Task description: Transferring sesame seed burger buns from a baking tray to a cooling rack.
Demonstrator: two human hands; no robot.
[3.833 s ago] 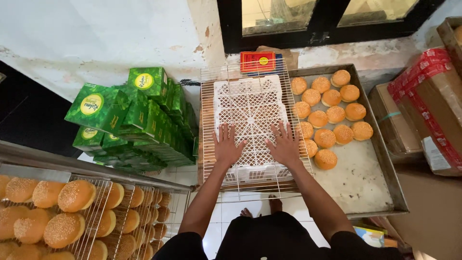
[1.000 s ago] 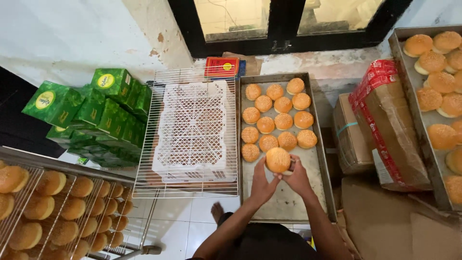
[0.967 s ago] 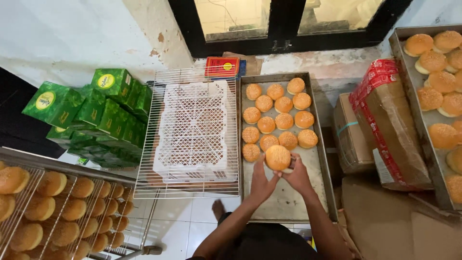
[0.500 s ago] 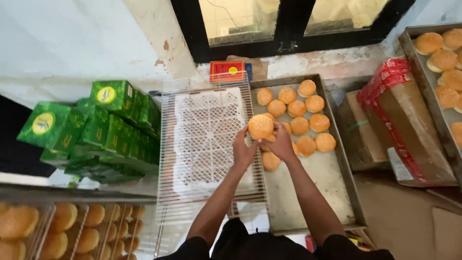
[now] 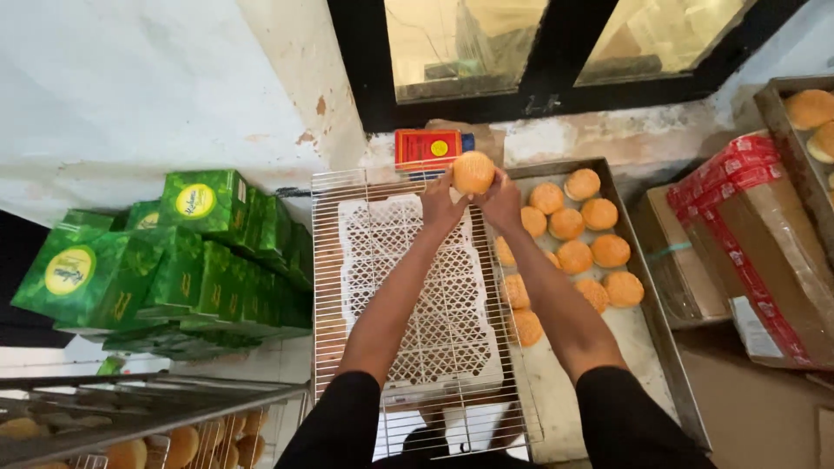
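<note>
Both my hands hold one round golden bun [image 5: 473,171] at the far end of the wire rack [image 5: 334,287]. My left hand [image 5: 440,205] grips its left side and my right hand [image 5: 503,201] its right side. Under them lies a white lattice mat [image 5: 417,295] on the rack. To the right, a metal baking tray [image 5: 638,347] carries several more golden buns [image 5: 575,256] in rows.
Green boxes [image 5: 182,252] are stacked left of the rack. A red box [image 5: 427,148] lies at the wall behind it. Cardboard cartons with red tape [image 5: 756,243] stand at right, another tray of buns [image 5: 812,113] beyond. A rack of buns [image 5: 174,443] shows at bottom left.
My hands lifted one bun off the metal tray and carried it left and forward, over to the far end of the white mat. The view shifted right, then left.
</note>
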